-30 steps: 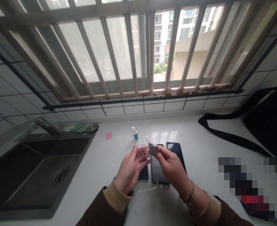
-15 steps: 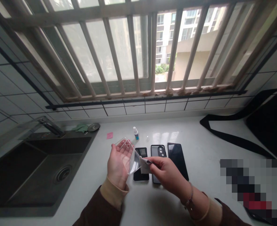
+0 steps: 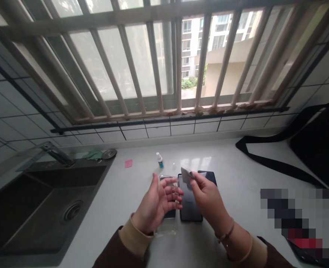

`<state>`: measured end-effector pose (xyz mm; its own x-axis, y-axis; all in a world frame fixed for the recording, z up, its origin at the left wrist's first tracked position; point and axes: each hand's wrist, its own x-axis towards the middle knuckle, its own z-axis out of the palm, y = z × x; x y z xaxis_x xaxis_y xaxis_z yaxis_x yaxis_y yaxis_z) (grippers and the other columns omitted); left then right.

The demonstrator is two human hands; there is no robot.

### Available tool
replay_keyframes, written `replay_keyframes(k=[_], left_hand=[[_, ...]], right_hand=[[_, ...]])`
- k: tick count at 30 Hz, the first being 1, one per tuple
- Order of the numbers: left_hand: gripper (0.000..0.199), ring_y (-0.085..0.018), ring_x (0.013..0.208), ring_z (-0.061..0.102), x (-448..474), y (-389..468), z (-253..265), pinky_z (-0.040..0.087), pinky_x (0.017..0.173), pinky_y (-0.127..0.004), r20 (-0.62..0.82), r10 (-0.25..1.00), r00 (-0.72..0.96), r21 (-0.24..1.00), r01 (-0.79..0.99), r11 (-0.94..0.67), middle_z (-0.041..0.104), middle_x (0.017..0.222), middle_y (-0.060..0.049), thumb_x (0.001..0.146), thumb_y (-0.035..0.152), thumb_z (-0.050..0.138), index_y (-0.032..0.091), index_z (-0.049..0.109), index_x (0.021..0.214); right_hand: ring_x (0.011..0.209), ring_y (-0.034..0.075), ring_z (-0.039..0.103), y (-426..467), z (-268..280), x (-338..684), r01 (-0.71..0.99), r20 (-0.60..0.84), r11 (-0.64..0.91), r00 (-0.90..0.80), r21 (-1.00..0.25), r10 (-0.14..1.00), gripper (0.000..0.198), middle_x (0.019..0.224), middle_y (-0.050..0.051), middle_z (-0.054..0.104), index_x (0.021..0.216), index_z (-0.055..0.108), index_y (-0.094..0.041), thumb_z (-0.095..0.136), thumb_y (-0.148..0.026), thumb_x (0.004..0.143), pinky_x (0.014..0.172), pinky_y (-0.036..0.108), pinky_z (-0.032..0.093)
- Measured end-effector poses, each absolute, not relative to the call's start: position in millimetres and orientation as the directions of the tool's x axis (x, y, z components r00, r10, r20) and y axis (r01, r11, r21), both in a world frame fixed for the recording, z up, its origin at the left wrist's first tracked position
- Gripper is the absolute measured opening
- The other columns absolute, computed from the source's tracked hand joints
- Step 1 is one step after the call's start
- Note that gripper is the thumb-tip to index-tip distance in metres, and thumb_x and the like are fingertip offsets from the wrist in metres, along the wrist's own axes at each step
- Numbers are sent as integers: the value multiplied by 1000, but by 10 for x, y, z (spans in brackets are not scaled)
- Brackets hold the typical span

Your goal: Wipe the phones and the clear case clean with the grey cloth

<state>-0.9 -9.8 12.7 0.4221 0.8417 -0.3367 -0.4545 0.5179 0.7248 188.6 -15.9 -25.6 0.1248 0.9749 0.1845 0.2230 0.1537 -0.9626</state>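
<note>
My left hand point(image 3: 161, 201) is turned palm inward, its fingers slightly apart and curved at a clear phone case point(image 3: 166, 227). The case is see-through, so its exact contact with the fingers is hard to make out. In my right hand point(image 3: 207, 191), a small grey cloth point(image 3: 187, 175) is pinched between thumb and fingers. Behind the left hand and clear case lies a dark phone point(image 3: 170, 214), partly covered. A black phone case point(image 3: 191, 212) lies beside it. Farther right, a black phone point(image 3: 211, 178) is mostly hidden by my right hand.
A small white spray bottle point(image 3: 159, 160) stands behind the phones, with a pink note point(image 3: 128, 163) to its left. The sink point(image 3: 89, 208) and tap point(image 3: 58, 154) are on the left. A black strap point(image 3: 276, 165) lies at right. Window bars point(image 3: 131, 70) rise behind the counter.
The clear case has turned and shifted down and right with my left hand. My right hand has lifted the cloth away from the case, up and to the right.
</note>
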Motion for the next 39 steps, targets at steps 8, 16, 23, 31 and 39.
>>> replay_keyframes(k=[8, 16, 23, 31, 39], left_hand=[[80, -24, 78, 69, 92, -198, 25, 55, 65, -31, -356, 760, 544, 760, -304, 574, 73, 92, -17, 102, 76, 27, 13, 74, 115], [83, -25, 81, 68, 79, -187, -39, 56, 68, -34, -292, 771, 566, 787, -316, 530, 71, 92, -17, 100, 79, 30, 10, 72, 120], [80, -23, 85, 66, 55, -159, 42, 57, 75, -36, -288, 798, 529, 755, -387, 529, 68, 96, -15, 103, 74, 28, 9, 74, 111], [59, -16, 78, 65, -34, -52, 124, 64, 80, -36, -378, 876, 300, 689, -541, 483, 64, 91, -8, 105, 61, 50, 8, 72, 120], [13, -9, 65, 61, 3, -25, -48, 62, 67, -24, -328, 908, 262, 700, -578, 420, 63, 78, 0, 88, 17, 81, 13, 69, 92]], right_hand=[[125, 29, 73, -299, -203, 1759, 415, 556, 577, -184, -704, 811, 46, 136, 8, 74, 144, 68, -27, 54, -16, 102, 114, 50, 56], [129, 25, 70, -267, -201, 1810, 445, 706, 723, -243, -529, 665, 50, 141, 10, 72, 150, 62, -24, 52, -10, 102, 113, 45, 58], [107, 25, 80, -248, -196, 1854, 508, 562, 553, -153, -660, 813, 41, 123, 9, 80, 137, 71, -22, 51, -15, 101, 94, 37, 66], [87, 25, 77, -178, -173, 1901, 181, 128, 111, 86, -977, 988, 32, 103, 9, 82, 116, 80, -20, 59, -38, 99, 80, 35, 65], [101, 22, 73, -201, -190, 1748, -398, -133, -181, -147, -899, 980, 38, 115, 10, 78, 116, 79, -20, 76, -49, 91, 87, 36, 62]])
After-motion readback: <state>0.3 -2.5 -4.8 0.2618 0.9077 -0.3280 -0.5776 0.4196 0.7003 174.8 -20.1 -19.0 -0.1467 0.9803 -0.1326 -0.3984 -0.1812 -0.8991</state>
